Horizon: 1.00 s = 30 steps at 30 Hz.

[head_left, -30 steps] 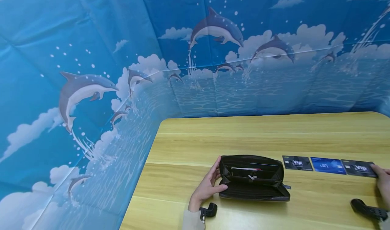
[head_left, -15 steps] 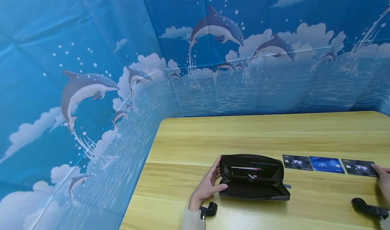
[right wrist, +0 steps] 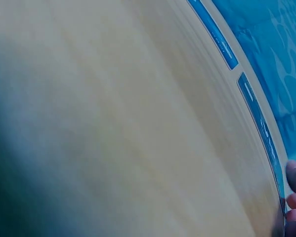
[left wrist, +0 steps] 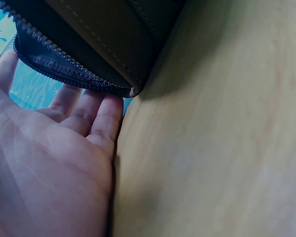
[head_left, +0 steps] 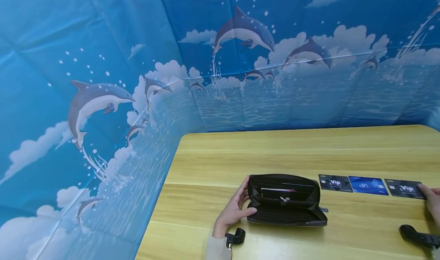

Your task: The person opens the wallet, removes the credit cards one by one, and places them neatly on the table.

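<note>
A dark zip-around wallet (head_left: 287, 216) lies spread open on the table, with card slots, a few cards or papers and a zip pull showing inside. My left hand (head_left: 235, 210) holds its left end, thumb on the lower flap and fingers behind; the left wrist view shows the fingers (left wrist: 105, 121) against the zip edge. To the right, a black Vip card (head_left: 335, 183), a blue card (head_left: 368, 185) and another black Vip card (head_left: 403, 188) lie in a row. My right hand (head_left: 434, 202), partly cut off, pinches the last card's right end.
The wooden table (head_left: 213, 153) has a rounded far-left corner. A blue dolphin-print sheet (head_left: 240, 107) hangs behind it and along its left side. Each wrist wears a black mount, one being the left strap (head_left: 235, 237).
The blue card has slid slightly left, leaving a small gap before the right black card. My left hand and the wallet have stayed still; my right hand remains at its card.
</note>
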Each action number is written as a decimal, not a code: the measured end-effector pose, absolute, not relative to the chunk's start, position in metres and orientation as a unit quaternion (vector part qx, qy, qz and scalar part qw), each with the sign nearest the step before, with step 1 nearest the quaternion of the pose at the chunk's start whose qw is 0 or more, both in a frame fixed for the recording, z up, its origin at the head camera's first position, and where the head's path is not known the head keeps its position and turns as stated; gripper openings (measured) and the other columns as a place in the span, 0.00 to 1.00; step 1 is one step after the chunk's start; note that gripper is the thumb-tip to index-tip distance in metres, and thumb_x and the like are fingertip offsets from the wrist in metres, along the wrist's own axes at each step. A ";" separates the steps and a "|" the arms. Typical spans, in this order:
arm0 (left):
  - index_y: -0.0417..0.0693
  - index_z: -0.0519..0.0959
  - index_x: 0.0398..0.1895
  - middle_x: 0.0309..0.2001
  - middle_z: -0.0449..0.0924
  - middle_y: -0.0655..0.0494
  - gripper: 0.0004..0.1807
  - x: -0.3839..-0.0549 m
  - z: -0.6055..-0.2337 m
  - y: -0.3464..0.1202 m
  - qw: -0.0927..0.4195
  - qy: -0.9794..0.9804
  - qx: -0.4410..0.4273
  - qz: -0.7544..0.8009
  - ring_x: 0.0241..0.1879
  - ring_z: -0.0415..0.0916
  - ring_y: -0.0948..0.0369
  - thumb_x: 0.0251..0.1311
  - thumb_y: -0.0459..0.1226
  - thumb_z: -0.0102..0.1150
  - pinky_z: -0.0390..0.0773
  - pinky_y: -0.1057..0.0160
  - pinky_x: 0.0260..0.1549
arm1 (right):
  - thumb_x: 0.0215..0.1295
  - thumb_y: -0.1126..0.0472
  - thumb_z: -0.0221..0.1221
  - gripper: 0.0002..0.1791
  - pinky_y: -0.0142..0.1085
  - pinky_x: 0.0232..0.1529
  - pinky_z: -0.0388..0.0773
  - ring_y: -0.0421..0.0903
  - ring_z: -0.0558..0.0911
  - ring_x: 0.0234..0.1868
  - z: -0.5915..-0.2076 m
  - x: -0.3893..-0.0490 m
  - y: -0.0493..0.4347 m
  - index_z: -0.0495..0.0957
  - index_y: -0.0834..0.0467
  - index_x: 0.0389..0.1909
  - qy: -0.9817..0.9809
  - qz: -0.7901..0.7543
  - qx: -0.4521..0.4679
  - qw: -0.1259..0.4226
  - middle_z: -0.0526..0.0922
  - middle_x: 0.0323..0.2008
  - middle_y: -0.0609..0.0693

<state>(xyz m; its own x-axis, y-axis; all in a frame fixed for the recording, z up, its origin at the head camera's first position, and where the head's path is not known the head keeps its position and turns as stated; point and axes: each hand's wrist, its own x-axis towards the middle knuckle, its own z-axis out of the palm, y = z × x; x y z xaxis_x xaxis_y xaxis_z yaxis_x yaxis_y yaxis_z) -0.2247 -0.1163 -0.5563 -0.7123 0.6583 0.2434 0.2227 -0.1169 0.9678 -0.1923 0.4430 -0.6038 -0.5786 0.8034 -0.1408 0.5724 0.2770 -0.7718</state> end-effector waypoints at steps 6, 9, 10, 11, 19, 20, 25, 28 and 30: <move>0.51 0.37 0.76 0.70 0.51 0.44 0.50 -0.225 -0.561 -0.117 0.167 0.644 0.334 0.668 0.67 0.54 0.51 0.60 0.31 0.61 0.53 0.50 0.65 | 0.74 0.48 0.35 0.33 0.33 0.28 0.56 0.54 0.63 0.33 -0.603 -0.193 0.436 0.60 0.74 0.61 -0.782 0.404 -0.452 0.145 0.64 0.44 0.71; 0.48 0.36 0.76 0.70 0.50 0.42 0.50 -0.223 -0.555 -0.117 0.171 0.644 0.335 0.666 0.67 0.54 0.50 0.60 0.33 0.61 0.53 0.50 0.65 | 0.73 0.47 0.38 0.32 0.33 0.26 0.56 0.52 0.63 0.32 -0.593 -0.192 0.418 0.60 0.70 0.65 -0.790 0.390 -0.443 0.164 0.65 0.40 0.66; 0.48 0.36 0.76 0.70 0.50 0.42 0.50 -0.223 -0.554 -0.117 0.171 0.645 0.336 0.665 0.67 0.54 0.50 0.61 0.33 0.61 0.53 0.50 0.65 | 0.73 0.47 0.41 0.32 0.33 0.25 0.57 0.50 0.63 0.30 -0.588 -0.190 0.410 0.62 0.70 0.64 -0.801 0.382 -0.426 0.174 0.67 0.38 0.65; 0.47 0.36 0.76 0.70 0.50 0.42 0.50 -0.223 -0.554 -0.116 0.171 0.646 0.336 0.664 0.67 0.54 0.50 0.60 0.32 0.61 0.53 0.50 0.65 | 0.72 0.47 0.44 0.32 0.33 0.24 0.57 0.47 0.63 0.28 -0.582 -0.189 0.401 0.64 0.70 0.63 -0.815 0.373 -0.404 0.181 0.68 0.37 0.64; 0.45 0.35 0.75 0.69 0.51 0.41 0.50 -0.223 -0.556 -0.115 0.164 0.640 0.345 0.667 0.67 0.54 0.49 0.60 0.30 0.61 0.54 0.50 0.65 | 0.61 0.51 0.63 0.23 0.25 0.17 0.63 0.20 0.62 0.20 -0.522 -0.195 0.328 0.78 0.69 0.42 -0.901 0.324 -0.120 0.264 0.79 0.31 0.63; 0.45 0.36 0.75 0.69 0.51 0.41 0.50 -0.223 -0.556 -0.115 0.165 0.640 0.343 0.667 0.67 0.54 0.49 0.60 0.30 0.61 0.54 0.50 0.65 | 0.60 0.52 0.64 0.20 0.25 0.16 0.64 0.22 0.65 0.20 -0.515 -0.197 0.318 0.79 0.67 0.41 -0.902 0.324 -0.082 0.271 0.79 0.29 0.60; 0.45 0.36 0.75 0.68 0.53 0.41 0.50 -0.223 -0.556 -0.115 0.162 0.642 0.345 0.666 0.66 0.56 0.49 0.60 0.30 0.60 0.54 0.51 0.65 | 0.52 0.60 0.69 0.08 0.23 0.17 0.67 0.31 0.73 0.20 -0.491 -0.201 0.263 0.82 0.56 0.33 -0.899 0.299 0.091 0.306 0.79 0.24 0.44; 0.46 0.36 0.76 0.68 0.53 0.41 0.50 -0.223 -0.555 -0.115 0.162 0.642 0.343 0.667 0.66 0.55 0.48 0.60 0.30 0.61 0.54 0.50 0.65 | 0.48 0.63 0.71 0.10 0.22 0.19 0.67 0.31 0.72 0.20 -0.485 -0.200 0.233 0.80 0.50 0.28 -0.888 0.288 0.169 0.315 0.77 0.22 0.37; 0.46 0.36 0.76 0.68 0.53 0.40 0.50 -0.223 -0.555 -0.115 0.160 0.641 0.343 0.667 0.66 0.55 0.48 0.60 0.30 0.61 0.54 0.50 0.65 | 0.46 0.64 0.72 0.13 0.21 0.19 0.67 0.30 0.71 0.20 -0.483 -0.200 0.216 0.79 0.46 0.27 -0.877 0.293 0.218 0.311 0.75 0.22 0.33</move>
